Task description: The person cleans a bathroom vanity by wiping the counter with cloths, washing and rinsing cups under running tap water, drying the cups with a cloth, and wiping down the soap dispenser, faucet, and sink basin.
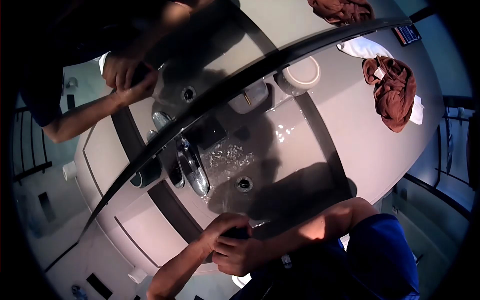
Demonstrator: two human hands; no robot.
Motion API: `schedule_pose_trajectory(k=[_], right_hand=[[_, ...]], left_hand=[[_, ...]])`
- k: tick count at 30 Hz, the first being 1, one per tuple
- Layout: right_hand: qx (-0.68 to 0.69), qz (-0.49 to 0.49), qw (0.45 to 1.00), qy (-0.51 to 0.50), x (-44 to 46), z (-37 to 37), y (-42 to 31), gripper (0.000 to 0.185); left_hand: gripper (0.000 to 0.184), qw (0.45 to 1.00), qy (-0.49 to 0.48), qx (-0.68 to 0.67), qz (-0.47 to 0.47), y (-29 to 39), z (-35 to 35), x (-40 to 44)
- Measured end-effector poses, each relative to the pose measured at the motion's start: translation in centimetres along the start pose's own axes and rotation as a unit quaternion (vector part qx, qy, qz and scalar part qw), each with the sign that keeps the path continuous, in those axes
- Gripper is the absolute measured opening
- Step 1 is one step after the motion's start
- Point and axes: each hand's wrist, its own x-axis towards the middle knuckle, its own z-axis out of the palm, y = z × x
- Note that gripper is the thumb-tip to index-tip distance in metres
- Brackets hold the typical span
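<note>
My left hand (226,226) comes in from the lower left, its fingers curled around a dark object (237,233). My right hand (239,256) reaches from the right and closes on the same object from the near side. Too dark and too covered to name, it shows only as a black patch between the hands. Both hands are close to my body, at the near edge of the sink basin (295,150). Beyond them a chrome faucet (194,170) points into the basin, near the round drain (244,184). Bright ripples of water (230,157) glint on the basin floor.
A mirror with a dark lower edge (240,82) reflects my arms. On the counter (350,120) lie a crumpled brown towel (395,95) and a white cloth (365,48). A round pale container (302,72) and a clear dish (250,97) stand behind the basin.
</note>
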Motion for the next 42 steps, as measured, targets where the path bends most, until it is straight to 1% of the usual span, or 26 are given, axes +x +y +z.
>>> schedule_pose_trajectory(k=[1,2,4,5,7,8,9,11,12,13,15,17,19,20,21,23,24,25,27,29,31,35,37,39,41,42], right_hand=[[0.003,0.004,1.0,0.001,-0.2,0.1,0.1,0.019],[0.004,0.0,1.0,-0.011,-0.3,0.1,0.3,0.019],[0.017,0.001,1.0,-0.011,-0.3,-0.1,0.7,0.018],[0.014,0.0,1.0,-0.009,-0.1,-0.4,1.5,0.018],[0.022,-0.012,1.0,0.009,0.0,-0.9,2.7,0.018],[0.025,-0.021,0.999,0.018,0.1,-1.1,2.9,0.017],[0.022,-0.022,0.999,0.021,0.2,-1.2,2.7,0.017],[0.033,-0.019,0.998,0.051,0.3,-1.3,2.2,0.017],[0.02,-0.036,0.998,0.052,-0.1,-1.2,1.8,0.016],[0.016,-0.037,0.998,0.053,-0.4,-1.2,1.3,0.016],[0.034,-0.101,0.994,0.03,-1.0,-0.8,0.4,0.017],[0.065,-0.115,0.991,0.009,-1.3,0.0,-0.6,0.019],[0.02,-0.108,0.989,0.099,-1.0,1.0,-1.0,0.018],[0.03,-0.107,0.988,0.105,-0.8,1.4,-1.1,0.021],[0.03,-0.113,0.988,0.106,-0.7,1.6,-1.2,0.021],[-0.027,-0.129,0.986,0.101,-0.6,2.0,-1.6,0.024],[-0.034,-0.129,0.987,0.094,-0.9,2.2,-1.9,0.024],[-0.034,-0.133,0.986,0.093,-1.4,2.5,-2.0,0.024],[-0.054,-0.136,0.987,0.07,-2.3,3.1,-2.1,0.023],[-0.077,-0.135,0.986,0.054,-3.1,4.3,-2.0,0.021],[-0.09,-0.124,0.988,0.026,-4.2,5.1,-1.8,0.02],[-0.091,-0.108,0.99,-0.01,-5.5,6.5,-1.1,0.02],[-0.116,-0.112,0.987,-0.01,-6.0,7.1,-0.9,0.023],[-0.134,-0.115,0.984,-0.034,-6.3,7.8,-0.9,0.025],[-0.146,-0.103,0.98,-0.083,-6.4,8.2,-0.9,0.023],[-0.148,-0.105,0.98,-0.081,-6.4,8.3,-1.0,0.023]], left_hand=[[0.033,0.996,-0.007,0.081,0.031,-0.1,0.0,0.1],[0.033,0.996,-0.008,0.081,0.028,-0.1,0.3,0.2],[0.035,0.985,0.08,-0.125,-0.091,0.5,1.1,0.2],[0.035,0.985,0.08,-0.121,-0.091,0.8,1.1,0.3],[0.036,0.987,0.128,0.029,0.091,0.8,1.7,-0.3],[0.036,0.987,0.128,0.031,0.088,1.1,2.2,-0.6],[0.036,0.987,0.119,-0.077,0.07,1.6,2.8,-0.8],[0.044,0.951,0.096,-0.29,0.035,2.3,3.9,-1.0],[0.05,0.971,0.115,-0.207,0.018,1.7,4.2,-1.2],[0.05,0.972,0.114,-0.203,0.019,0.8,4.0,-1.3],[0.054,0.968,-0.082,-0.229,0.066,-0.7,2.9,-1.6],[0.053,0.969,-0.058,-0.236,0.047,-0.9,2.9,-2.2],[0.055,0.996,-0.017,-0.059,-0.066,-1.0,1.3,-2.5],[0.048,0.999,-0.013,-0.011,-0.038,-1.0,1.1,-2.3],[0.048,0.999,-0.009,-0.01,-0.033,-0.9,0.8,-2.0],[0.036,0.977,-0.072,0.198,0.026,-0.4,0.2,-1.6],[0.025,0.932,-0.095,0.315,0.153,-0.4,0.4,-1.4],[0.025,0.931,-0.092,0.316,0.155,0.2,0.8,-1.1],[0.024,0.956,-0.01,0.279,-0.094,1.5,2.0,-0.8],[0.024,0.938,0.035,0.328,-0.106,0.4,1.9,0.0],[0.024,0.906,0.043,0.405,-0.114,-0.3,1.6,1.5],[0.026,0.872,0.102,0.458,-0.139,-1.2,2.0,3.1],[0.034,0.854,0.145,0.469,-0.171,-1.9,2.0,3.5],[0.035,0.845,0.169,0.477,-0.175,-1.9,2.5,3.7],[0.039,0.81,0.188,0.52,-0.195,-3.1,1.7,4.4],[0.044,0.798,0.192,0.533,-0.204,-3.6,1.4,4.5]])
